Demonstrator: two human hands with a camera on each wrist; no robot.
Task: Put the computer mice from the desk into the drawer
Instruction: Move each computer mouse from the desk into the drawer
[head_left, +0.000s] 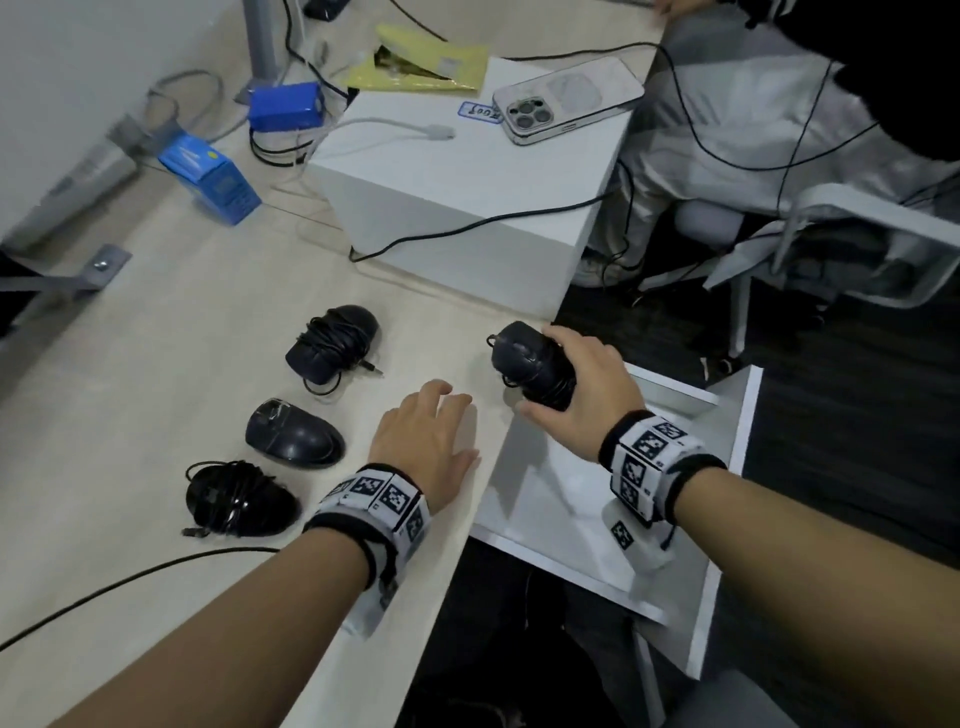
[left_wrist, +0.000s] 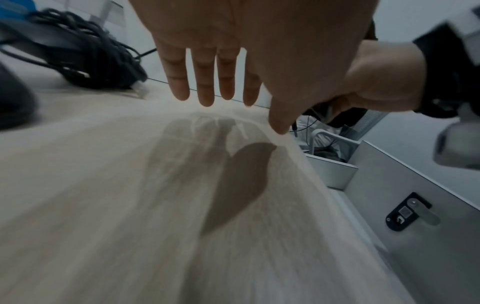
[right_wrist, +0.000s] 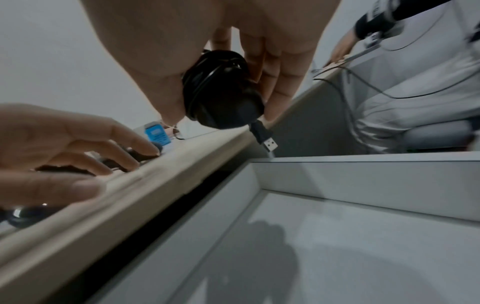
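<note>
My right hand grips a black mouse with its cable wound round it, just past the desk's right edge and above the open white drawer. In the right wrist view my thumb and fingers curl round this mouse, its USB plug dangling over the drawer's bare floor. Three more black mice lie on the desk: a cable-wrapped one farthest, a plain one in the middle, another wrapped one nearest. My left hand hovers flat and holds nothing, fingers straight over the desktop.
A white box with a phone on it stands behind the mice. Blue boxes and cables lie at the back left. A black cable crosses the near desk. A seated person and a chair are to the right.
</note>
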